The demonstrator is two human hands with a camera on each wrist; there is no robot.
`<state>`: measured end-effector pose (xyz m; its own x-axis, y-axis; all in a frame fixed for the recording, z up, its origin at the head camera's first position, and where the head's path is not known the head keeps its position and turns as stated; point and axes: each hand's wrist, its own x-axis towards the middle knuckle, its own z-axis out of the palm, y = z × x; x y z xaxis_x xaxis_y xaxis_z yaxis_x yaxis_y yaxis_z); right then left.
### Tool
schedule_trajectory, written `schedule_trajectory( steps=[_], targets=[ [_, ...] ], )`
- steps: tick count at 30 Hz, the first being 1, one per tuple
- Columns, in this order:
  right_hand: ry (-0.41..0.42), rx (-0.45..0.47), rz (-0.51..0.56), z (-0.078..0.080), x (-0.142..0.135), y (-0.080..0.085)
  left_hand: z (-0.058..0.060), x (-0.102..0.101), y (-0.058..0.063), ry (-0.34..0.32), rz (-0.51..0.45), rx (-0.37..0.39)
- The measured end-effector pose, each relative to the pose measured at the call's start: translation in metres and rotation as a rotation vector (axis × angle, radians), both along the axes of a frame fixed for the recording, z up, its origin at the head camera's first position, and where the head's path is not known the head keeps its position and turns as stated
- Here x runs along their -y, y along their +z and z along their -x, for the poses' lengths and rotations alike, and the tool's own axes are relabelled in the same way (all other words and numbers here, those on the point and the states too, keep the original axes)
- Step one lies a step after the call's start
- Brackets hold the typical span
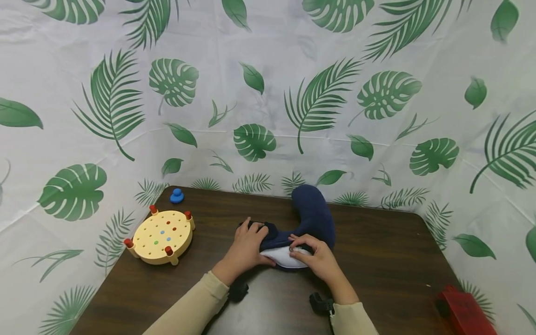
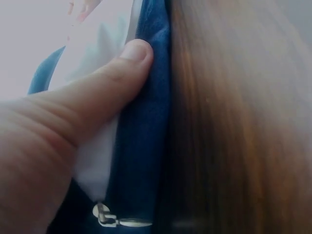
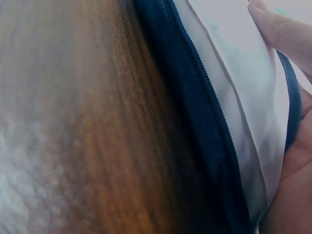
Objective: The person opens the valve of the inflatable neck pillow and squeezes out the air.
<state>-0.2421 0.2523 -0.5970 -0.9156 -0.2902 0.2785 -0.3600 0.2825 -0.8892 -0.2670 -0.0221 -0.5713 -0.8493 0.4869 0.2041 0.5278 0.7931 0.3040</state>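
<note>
A navy neck pillow lies curved on the table, its zipped cover gaping along the near edge. White inner fabric shows through the gap. My left hand grips the pillow's left part, fingers over the top; its thumb presses the navy edge beside the zip. A metal zip pull hangs at one end of the opening. On the other side, my right hand pinches the far edge of the opening with thumb and fingers. Its exact hold is partly hidden by the hand.
Left on the dark wooden table stands a yellow round pegboard with red-topped legs. Behind it sits a small blue knobbed piece. A red object lies at the right front corner. Leaf-patterned cloth hangs behind.
</note>
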Motion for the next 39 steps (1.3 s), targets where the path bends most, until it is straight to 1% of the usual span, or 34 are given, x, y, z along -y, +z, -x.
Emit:
schedule_trajectory(
  steps=[4,8,10,13,17,19,23,25,27,33,39],
  targets=[
    [-0.003,0.000,-0.003,-0.0003,0.0003,0.0019,0.0004,-0.0006,-0.0012,0.022,-0.009,0.010],
    [-0.006,0.002,0.000,0.0001,0.0002,0.0011,0.0021,-0.0026,-0.0022,0.059,-0.045,0.068],
    [-0.007,0.001,0.000,0.0004,0.0000,0.0013,0.0031,-0.0032,-0.0020,0.067,-0.053,0.085],
    [-0.006,-0.003,-0.002,0.0004,-0.0007,0.0019,0.0042,-0.0029,-0.0018,0.056,-0.043,0.088],
    [-0.004,0.001,-0.003,0.0000,-0.0011,0.0033,0.0045,-0.0009,-0.0021,0.026,-0.033,0.086],
    [-0.003,0.004,-0.005,-0.0001,-0.0008,0.0036,0.0045,0.0001,-0.0020,0.023,-0.046,0.114],
    [0.000,0.003,-0.007,-0.0002,0.0000,0.0031,0.0046,0.0016,-0.0023,0.035,-0.089,0.201],
    [0.001,0.002,-0.007,0.0001,0.0003,0.0024,0.0048,0.0020,-0.0021,0.041,-0.094,0.226],
    [-0.002,-0.005,-0.005,0.0004,0.0004,0.0015,0.0050,0.0021,-0.0017,0.038,-0.088,0.219],
    [-0.009,-0.021,-0.001,0.0013,0.0001,-0.0005,0.0045,0.0017,-0.0013,0.027,-0.061,0.153],
    [-0.004,-0.021,0.006,0.0027,-0.0001,-0.0003,0.0045,0.0017,-0.0030,0.029,-0.064,0.141]
  ],
)
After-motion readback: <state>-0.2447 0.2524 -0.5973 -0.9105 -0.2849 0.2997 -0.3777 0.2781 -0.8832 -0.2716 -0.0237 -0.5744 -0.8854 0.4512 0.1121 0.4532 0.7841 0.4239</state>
